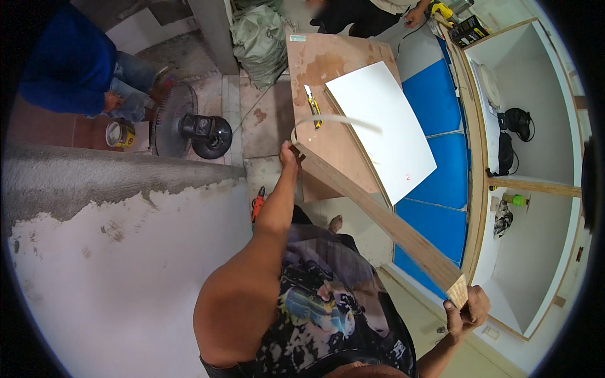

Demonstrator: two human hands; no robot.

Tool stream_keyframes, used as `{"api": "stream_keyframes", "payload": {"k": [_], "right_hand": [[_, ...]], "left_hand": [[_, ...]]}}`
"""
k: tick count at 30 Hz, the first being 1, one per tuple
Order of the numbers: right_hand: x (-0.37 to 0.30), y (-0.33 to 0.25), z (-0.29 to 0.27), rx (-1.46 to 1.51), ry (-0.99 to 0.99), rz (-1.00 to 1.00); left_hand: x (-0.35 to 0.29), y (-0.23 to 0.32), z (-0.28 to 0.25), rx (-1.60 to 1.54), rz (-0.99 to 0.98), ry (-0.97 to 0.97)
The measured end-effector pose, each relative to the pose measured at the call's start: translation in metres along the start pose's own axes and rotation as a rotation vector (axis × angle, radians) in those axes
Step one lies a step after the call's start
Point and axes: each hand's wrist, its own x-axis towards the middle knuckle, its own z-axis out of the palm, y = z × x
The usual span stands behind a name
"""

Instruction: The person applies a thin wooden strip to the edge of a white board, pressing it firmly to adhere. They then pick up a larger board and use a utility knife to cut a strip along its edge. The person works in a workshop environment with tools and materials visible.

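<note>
A long wooden board (372,198) slants across in front of me, its near right end showing a pale cut face. My left hand (289,156) grips its far left end, fingers closed. At the other end my right hand (468,310) is closed on the corner, thumb against the edge. A thin pale strip (334,118) curls up from the left end, blurred toward its tip. Beyond the board, a white panel (387,120) lies on a brown plywood sheet (309,170). Left of that panel is a yellow-and-black utility knife (314,108) with its blade out.
Blue panels (435,183) line the right, beside a white cabinet (535,69) holding black items. A pedestal fan (198,132) stands left, near a person in blue (66,63) and a tin (120,134). Another person (353,16) stands beyond the plywood. An orange-red tool (258,203) is by my left arm.
</note>
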Motion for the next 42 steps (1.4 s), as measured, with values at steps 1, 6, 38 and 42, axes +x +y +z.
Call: {"api": "stream_keyframes", "payload": {"k": [1,6,38,42], "right_hand": [[0.002,-0.001,-0.001,-0.007,0.006,-0.002],[-0.001,0.002,-0.003,0.008,0.006,0.073],[0.021,0.024,0.014,0.027,-0.096,0.205],[0.016,0.024,-0.022,-0.013,-0.165,0.315]], "left_hand": [[0.004,-0.002,-0.003,0.039,0.025,-0.014],[-0.007,0.005,0.015,0.154,0.074,0.021],[0.034,-0.052,0.013,0.248,-0.093,-0.111],[-0.013,-0.054,0.01,0.178,-0.156,-0.099]]}}
